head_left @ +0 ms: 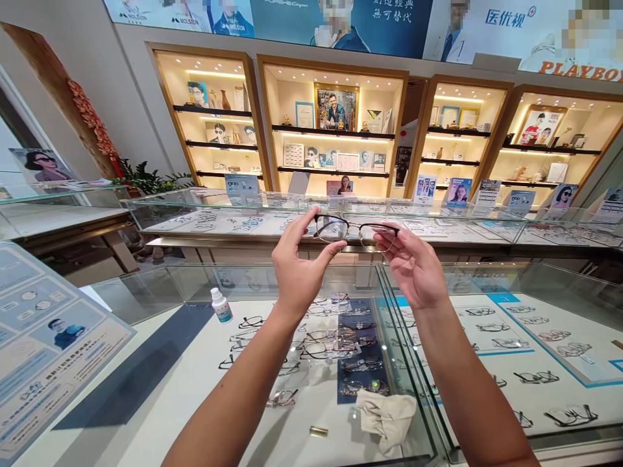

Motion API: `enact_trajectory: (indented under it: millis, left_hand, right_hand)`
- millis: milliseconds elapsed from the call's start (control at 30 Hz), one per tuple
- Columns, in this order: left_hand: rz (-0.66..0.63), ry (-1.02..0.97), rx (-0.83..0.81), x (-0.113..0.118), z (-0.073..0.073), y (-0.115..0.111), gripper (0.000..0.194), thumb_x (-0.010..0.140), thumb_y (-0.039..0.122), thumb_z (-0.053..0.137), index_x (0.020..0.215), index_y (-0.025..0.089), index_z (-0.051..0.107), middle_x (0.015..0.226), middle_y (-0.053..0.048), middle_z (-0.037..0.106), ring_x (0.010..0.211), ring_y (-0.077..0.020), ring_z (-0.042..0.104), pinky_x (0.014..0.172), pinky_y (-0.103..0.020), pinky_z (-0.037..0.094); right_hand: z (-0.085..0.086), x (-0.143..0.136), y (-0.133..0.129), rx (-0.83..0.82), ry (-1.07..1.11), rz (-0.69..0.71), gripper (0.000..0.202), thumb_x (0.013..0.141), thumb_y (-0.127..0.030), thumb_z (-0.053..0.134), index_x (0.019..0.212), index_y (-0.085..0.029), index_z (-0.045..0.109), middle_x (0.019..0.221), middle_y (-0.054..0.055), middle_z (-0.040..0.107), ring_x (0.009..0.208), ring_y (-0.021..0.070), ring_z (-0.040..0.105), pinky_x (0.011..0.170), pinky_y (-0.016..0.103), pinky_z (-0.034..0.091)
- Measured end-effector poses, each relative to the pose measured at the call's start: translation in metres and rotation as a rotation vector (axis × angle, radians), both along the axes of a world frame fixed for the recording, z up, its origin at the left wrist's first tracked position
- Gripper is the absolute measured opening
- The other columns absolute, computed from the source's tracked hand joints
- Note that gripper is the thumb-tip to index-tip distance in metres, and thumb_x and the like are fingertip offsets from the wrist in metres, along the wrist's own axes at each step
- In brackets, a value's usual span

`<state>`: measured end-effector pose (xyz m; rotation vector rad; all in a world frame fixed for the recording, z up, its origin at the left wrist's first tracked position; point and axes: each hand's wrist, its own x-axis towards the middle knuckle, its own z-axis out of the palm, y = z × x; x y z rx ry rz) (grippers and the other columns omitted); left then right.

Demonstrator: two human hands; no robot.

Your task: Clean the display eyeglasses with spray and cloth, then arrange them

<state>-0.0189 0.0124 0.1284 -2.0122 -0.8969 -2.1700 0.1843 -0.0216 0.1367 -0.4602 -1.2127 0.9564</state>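
Note:
A pair of eyeglasses [354, 228] with dark upper rims and thin metal lower rims is raised above the glass counter, lenses side by side. My left hand [302, 259] grips its left end, fingers at the top corner and thumb by the lower edge of that lens. At the other end, my right hand [413, 263] pinches the frame's right corner, with fingers showing behind the lens. Below, on the counter, lie a crumpled cream cloth [388, 418] and a small white bottle [222, 306] with a blue label.
Many eyeglasses [331, 347] lie in the display case beneath the glass, and more [535, 377] to the right. A printed board [53, 350] leans in at the left. Beyond stands another glass display counter [233, 224], with lit wall shelves [335, 130] behind it.

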Motion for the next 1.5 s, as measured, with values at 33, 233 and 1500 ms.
enact_trajectory:
  millis: [33, 233, 1500]
  left_hand:
    - [-0.006, 0.0, -0.005, 0.0, 0.0, 0.0, 0.063, 0.086, 0.045, 0.085, 0.143, 0.028, 0.065, 0.138, -0.01, 0.071, 0.13, -0.029, 0.066, 0.107, -0.049, 0.057]
    - [-0.024, 0.037, 0.017, -0.007, 0.003, 0.003, 0.063, 0.087, 0.043, 0.085, 0.144, 0.029, 0.063, 0.139, -0.009, 0.069, 0.129, -0.0273, 0.065, 0.111, -0.049, 0.055]
    - [-0.36, 0.341, -0.184, -0.014, 0.013, -0.02, 0.061, 0.088, 0.033, 0.082, 0.145, 0.032, 0.063, 0.143, -0.011, 0.067, 0.131, -0.0294, 0.065, 0.109, -0.049, 0.059]
  right_hand:
    - [0.0, 0.0, 0.001, -0.003, -0.003, -0.001, 0.026, 0.092, -0.047, 0.073, 0.11, -0.03, 0.082, 0.119, 0.003, 0.081, 0.114, 0.0259, 0.075, 0.115, 0.05, 0.054]
    - [0.0, 0.004, 0.005, 0.008, -0.082, -0.035, 0.03, 0.093, -0.047, 0.067, 0.116, -0.032, 0.078, 0.133, 0.004, 0.075, 0.125, 0.0283, 0.07, 0.111, 0.05, 0.055]
    - [-0.001, 0.013, 0.008, -0.07, -0.526, 0.032, 0.017, 0.083, -0.044, 0.084, 0.085, -0.028, 0.08, 0.099, 0.002, 0.081, 0.091, 0.0201, 0.072, 0.091, 0.041, 0.057]
